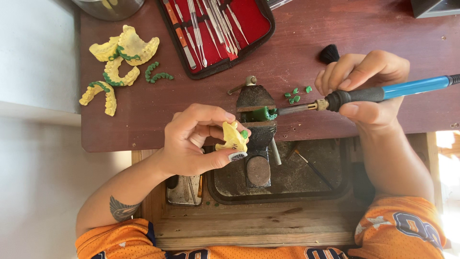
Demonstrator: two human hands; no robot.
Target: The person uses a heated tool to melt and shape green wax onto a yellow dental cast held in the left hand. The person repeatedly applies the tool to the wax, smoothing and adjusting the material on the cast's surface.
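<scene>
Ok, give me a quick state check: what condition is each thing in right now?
left hand: pinching a yellow cast
right hand: gripping the blue-handled heated tool
tool tip: touching green wax block
bench vise: clamped on the block
instrument case: open
spare casts: lying loose on table

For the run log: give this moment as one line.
left hand: holds yellow dental cast | right hand: holds blue-handled heated tool, tip at green wax in vise
</scene>
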